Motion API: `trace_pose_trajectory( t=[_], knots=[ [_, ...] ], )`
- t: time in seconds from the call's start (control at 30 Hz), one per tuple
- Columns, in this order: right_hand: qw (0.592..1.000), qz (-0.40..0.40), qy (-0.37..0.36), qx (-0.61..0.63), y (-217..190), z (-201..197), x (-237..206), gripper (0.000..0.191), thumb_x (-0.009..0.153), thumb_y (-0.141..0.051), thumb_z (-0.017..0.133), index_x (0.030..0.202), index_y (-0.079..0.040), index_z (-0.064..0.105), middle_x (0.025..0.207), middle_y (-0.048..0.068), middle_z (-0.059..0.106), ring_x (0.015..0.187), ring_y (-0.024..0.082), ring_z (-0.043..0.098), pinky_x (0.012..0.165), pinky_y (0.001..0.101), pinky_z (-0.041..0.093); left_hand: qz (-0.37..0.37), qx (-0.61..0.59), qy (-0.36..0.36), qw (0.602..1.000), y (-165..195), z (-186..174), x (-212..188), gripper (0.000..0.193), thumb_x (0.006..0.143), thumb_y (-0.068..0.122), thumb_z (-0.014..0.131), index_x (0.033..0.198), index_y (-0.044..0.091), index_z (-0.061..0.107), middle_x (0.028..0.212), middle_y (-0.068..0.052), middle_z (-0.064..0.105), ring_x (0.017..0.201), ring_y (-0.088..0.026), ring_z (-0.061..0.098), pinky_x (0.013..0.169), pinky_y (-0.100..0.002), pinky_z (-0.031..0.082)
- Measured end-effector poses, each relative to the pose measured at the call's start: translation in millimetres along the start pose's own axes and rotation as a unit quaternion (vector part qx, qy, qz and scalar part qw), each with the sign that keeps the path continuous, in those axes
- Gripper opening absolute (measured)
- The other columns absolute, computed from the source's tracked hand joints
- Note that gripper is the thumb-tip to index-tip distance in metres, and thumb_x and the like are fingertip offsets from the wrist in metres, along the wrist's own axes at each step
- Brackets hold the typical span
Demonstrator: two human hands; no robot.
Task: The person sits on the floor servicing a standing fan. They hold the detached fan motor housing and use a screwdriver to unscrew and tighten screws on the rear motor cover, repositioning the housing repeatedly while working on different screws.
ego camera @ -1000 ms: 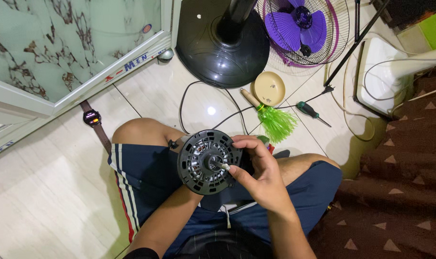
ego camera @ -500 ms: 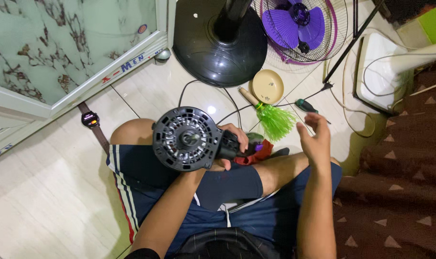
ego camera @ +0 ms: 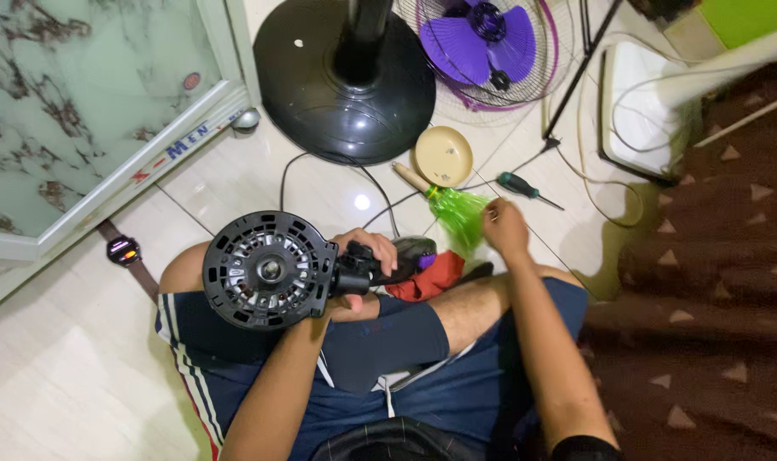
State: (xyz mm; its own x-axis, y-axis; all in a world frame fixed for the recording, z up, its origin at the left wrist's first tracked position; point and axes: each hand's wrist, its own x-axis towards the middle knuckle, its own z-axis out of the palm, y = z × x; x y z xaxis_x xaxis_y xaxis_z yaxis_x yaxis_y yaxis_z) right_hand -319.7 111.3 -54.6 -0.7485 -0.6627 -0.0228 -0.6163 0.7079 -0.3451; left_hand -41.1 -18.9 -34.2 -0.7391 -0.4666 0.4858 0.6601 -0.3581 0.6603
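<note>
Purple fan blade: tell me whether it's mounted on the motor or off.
Off. The blade lies in the wire guard on the floor, apart from the motor held in the left hand.

Left hand [ego camera: 361, 256] grips fan motor [ego camera: 269, 270]; right hand [ego camera: 503, 227] touches green brush [ego camera: 458, 215].

Black motor housing [ego camera: 269, 271], green brush [ego camera: 458, 215], purple fan blade [ego camera: 476, 44], cream dish [ego camera: 443, 156]

A smartwatch [ego camera: 123, 251] lies on the floor tiles at the left middle of the frame, its small dark screen glowing with red and pale marks. Above it, in the upper left, a round red sticker [ego camera: 191, 82] and red-and-blue lettering [ego camera: 177, 149] mark the white door frame [ego camera: 98, 203].
</note>
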Motion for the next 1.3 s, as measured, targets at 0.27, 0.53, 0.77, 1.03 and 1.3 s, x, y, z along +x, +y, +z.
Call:
trace_pose_trajectory(
  t=[0.27,0.53,0.77,1.03,1.3],
  knots=[
    [0.986,-0.104,0.106,-0.07,42,-9,56,0.056,0.09,-0.009,0.058,0.145,0.001,0.052,0.142,0.029,0.05,0.125,0.05,0.046,0.096,0.0637,0.039,0.048,-0.028,-0.012,0.998,-21,-5,2,0.072,0.069,0.049,0.096,0.112,0.005,0.058,0.094,-0.009,0.069,0.097,-0.026,0.066,0.088,-0.041,0.053],
    [0.977,0.004,-0.004,-0.213,35,5,72,0.058,0.087,-0.03,0.075,0.141,-0.014,0.058,0.134,0.017,0.058,0.126,0.041,0.051,0.108,0.0674,0.027,0.035,-0.012,-0.045,0.998,-29,-13,1,0.07,0.068,0.044,0.097,0.112,0.005,0.058,0.096,-0.008,0.068,0.1,-0.022,0.068,0.087,-0.038,0.056],
    [0.966,-0.119,0.226,0.045,9,-21,67,0.038,0.105,0.0,0.073,0.136,0.003,0.051,0.122,0.019,0.055,0.12,0.039,0.057,0.106,0.0506,0.045,-0.001,0.035,-0.034,0.999,-20,-11,-15,0.064,0.075,0.04,0.094,0.115,0.005,0.058,0.099,-0.006,0.068,0.098,-0.019,0.066,0.089,-0.033,0.056],
    [0.738,-0.311,0.206,0.562,-63,-91,-70,0.052,0.113,-0.016,0.081,0.143,-0.006,0.039,0.121,0.013,0.058,0.11,0.021,0.061,0.102,0.0375,0.056,0.05,0.005,-0.044,0.998,-44,-7,-14,0.066,0.074,0.037,0.096,0.115,0.006,0.055,0.102,-0.005,0.066,0.101,-0.019,0.065,0.089,-0.033,0.055],
    [0.745,-0.332,0.148,0.559,-128,-109,-151,0.059,0.1,-0.028,0.085,0.138,-0.008,0.043,0.102,0.016,0.06,0.085,0.028,0.066,0.083,0.0465,0.065,0.02,-0.009,-0.069,0.997,-32,-2,-14,0.066,0.075,0.032,0.097,0.117,0.005,0.055,0.106,-0.005,0.064,0.1,-0.016,0.062,0.092,-0.032,0.053]
  ],
)
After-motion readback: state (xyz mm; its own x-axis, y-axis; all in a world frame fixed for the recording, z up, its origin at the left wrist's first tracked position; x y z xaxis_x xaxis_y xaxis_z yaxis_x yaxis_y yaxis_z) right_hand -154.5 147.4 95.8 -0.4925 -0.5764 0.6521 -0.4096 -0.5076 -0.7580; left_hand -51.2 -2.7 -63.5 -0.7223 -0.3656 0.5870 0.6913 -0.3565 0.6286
